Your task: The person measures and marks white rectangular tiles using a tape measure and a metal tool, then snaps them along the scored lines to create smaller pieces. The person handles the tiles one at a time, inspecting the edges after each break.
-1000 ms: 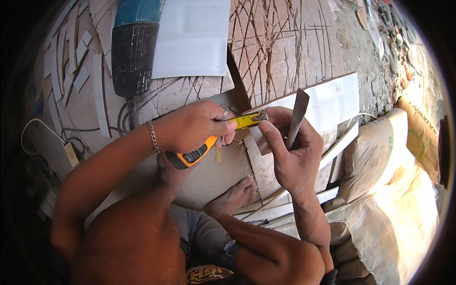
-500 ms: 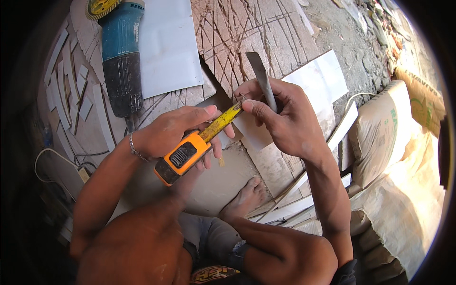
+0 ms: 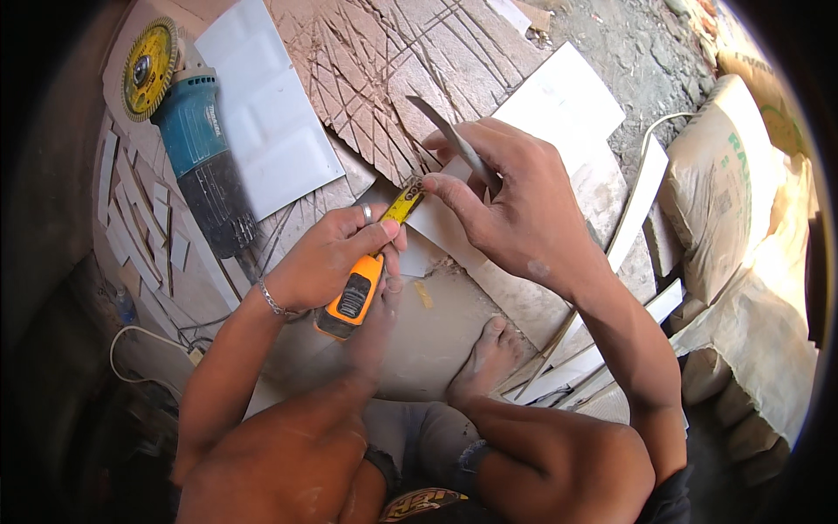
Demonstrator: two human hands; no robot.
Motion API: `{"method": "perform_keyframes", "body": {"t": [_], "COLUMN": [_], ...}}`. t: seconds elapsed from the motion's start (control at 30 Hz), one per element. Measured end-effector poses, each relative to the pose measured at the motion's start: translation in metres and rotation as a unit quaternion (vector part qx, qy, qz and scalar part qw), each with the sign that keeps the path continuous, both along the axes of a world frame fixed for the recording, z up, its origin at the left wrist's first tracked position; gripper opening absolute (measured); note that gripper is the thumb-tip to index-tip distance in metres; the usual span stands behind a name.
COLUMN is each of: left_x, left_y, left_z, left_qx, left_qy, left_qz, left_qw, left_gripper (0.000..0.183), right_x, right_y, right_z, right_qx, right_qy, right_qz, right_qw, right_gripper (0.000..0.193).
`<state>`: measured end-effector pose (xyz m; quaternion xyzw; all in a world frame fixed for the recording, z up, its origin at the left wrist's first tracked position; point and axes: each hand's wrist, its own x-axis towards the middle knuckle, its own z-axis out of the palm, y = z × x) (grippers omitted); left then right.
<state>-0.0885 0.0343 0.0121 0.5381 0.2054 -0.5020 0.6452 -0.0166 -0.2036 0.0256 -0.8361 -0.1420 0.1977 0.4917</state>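
My left hand point(image 3: 319, 262) is closed round an orange and black tape measure point(image 3: 353, 295), its thumb pressed on the short length of yellow blade point(image 3: 402, 206) drawn out of the case. At the hooked end of that blade, my right hand point(image 3: 528, 196) pinches with thumb and fingertips. The same hand also carries a thin grey flat strip point(image 3: 454, 140) with a slanted tip, tucked between its fingers and pointing up and left. Its lower end is hidden in the palm. Below both hands lies a grey slab point(image 3: 410, 349).
An angle grinder point(image 3: 196, 144) with a yellow disc lies at the left, beside a white tile point(image 3: 266, 113). Narrow cut strips point(image 3: 131, 218) are scattered farther left. A scored board point(image 3: 375, 70) lies ahead, with another white tile point(image 3: 563, 96) to its right. Sacks point(image 3: 720, 175) stand at the right.
The view has shifted, bringing the grinder's whole disc in. Less yellow blade shows between my hands. My left thumb now presses on the blade, and the grey strip tilts further left.
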Motion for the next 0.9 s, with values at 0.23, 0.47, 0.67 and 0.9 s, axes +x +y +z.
{"method": "perform_keyframes", "body": {"t": [0.23,0.47,0.67,0.9], "left_x": [-0.005,-0.004,-0.006,-0.020], "left_y": [-0.004,-0.007,-0.015,-0.031], "left_z": [-0.007,-0.003,0.001,0.006], "left_qx": [0.057,0.058,0.083,-0.008], "left_qy": [-0.019,-0.007,0.000,0.001], "left_qz": [-0.007,0.004,0.018,-0.008], "left_qw": [0.998,0.998,0.996,1.000], "left_gripper": [0.033,0.034,0.035,0.036], "right_x": [-0.029,-0.060,-0.060,-0.070], "right_y": [-0.035,-0.056,-0.049,-0.075], "right_z": [0.016,0.000,0.009,-0.008], "right_qx": [-0.104,-0.068,-0.005,0.104], "right_qy": [-0.006,0.164,0.253,0.245], "right_qz": [-0.215,-0.305,-0.298,-0.303], "right_qw": [0.971,0.936,0.920,0.915], "right_gripper": [0.027,0.032,0.037,0.053]}}
